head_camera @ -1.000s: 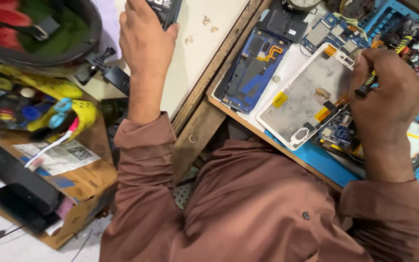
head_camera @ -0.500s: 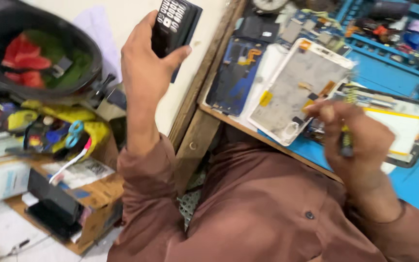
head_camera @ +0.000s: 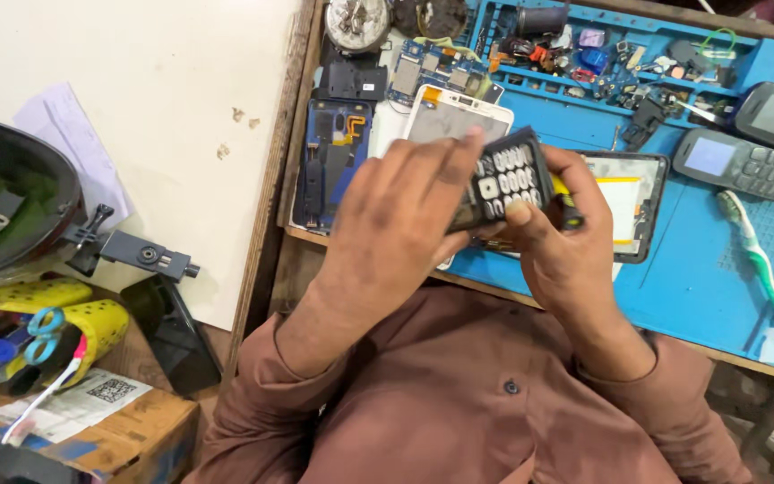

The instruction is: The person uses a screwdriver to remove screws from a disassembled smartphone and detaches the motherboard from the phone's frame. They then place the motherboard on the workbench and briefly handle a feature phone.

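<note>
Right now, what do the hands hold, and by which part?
Both hold a black keypad phone: left hand on its left edge, right hand under its lower right side.

The left hand [head_camera: 405,224] covers most of the black keypad phone [head_camera: 505,184], so only its buttons show. The white frame [head_camera: 454,112] hides partly behind the hands. The dark bowl [head_camera: 11,206] is cut off at the left edge.

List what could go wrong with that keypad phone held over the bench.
Both hands, left hand and right hand, hold the black keypad phone above the opened white phone; a slip might drop it onto those exposed parts. The right hand also seems to pinch a yellow tool, which might loosen its grip.
</note>
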